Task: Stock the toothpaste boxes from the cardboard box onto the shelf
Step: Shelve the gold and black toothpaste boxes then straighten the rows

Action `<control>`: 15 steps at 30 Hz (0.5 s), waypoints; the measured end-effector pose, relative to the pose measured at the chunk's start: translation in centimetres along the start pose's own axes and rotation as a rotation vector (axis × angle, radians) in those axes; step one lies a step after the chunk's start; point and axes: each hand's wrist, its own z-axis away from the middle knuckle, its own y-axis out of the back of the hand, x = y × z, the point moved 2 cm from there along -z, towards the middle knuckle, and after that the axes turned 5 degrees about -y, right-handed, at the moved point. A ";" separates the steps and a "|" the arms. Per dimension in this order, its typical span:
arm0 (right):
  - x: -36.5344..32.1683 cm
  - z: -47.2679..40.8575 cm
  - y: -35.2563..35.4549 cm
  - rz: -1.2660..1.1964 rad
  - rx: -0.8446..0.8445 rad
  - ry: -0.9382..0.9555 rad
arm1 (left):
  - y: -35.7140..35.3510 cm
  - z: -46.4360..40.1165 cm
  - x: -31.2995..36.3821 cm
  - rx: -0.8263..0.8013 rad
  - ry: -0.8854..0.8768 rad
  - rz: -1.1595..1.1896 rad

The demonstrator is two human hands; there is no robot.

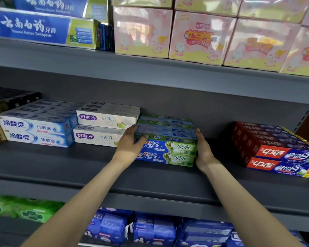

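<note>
Head cam, near to far: both forearms reach up from 6 o'clock to the middle shelf (150, 175). L hand (130, 142) sits on the left end of the Crest stack (168, 145), thumb hooked over the top front edge, fingers straight along the end toward the back. R hand (202, 148) lies flat against the right end, fingers straight, pointing to 12. So the stack is squeezed between two mostly flat palms, not wrapped; only the L thumb curls on.

Key relation: stack's long axis runs 9-to-3, parallel to the shelf front, and the hands bracket it at each short end. Both about equally near; stack lies dead centre btwn them. Any nudge prob goes toward 12 (deeper) or 9, to close up on the white boxes (105, 125) w/ purple logo, which L hand's fingertips are near or touching, can't tell which.

Looks: green/blue cartons, two layers high, several rows deep, fronts flush, sitting on the shelf, a bit back from its lip. Red boxes (275, 148) well apart at 3 o'clock. Cardboard box not in view.
</note>
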 end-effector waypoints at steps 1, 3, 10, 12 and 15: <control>0.0 0.1 -0.1 -0.005 0.007 -0.005 | 0.0 0.1 -0.1 -0.003 0.003 0.007; -0.2 0.4 -0.3 0.000 0.013 -0.002 | 0.0 0.0 0.0 -0.005 -0.001 0.013; -0.3 1.6 0.8 0.187 0.023 0.125 | 1.1 0.8 0.0 -0.063 -0.069 -0.060; -0.3 2.4 1.5 0.366 0.018 0.223 | 1.7 1.0 -0.4 -0.056 -0.041 -0.071; 0.3 3.3 1.8 0.698 -0.050 0.292 | 1.7 1.5 -0.9 0.041 -0.006 -0.153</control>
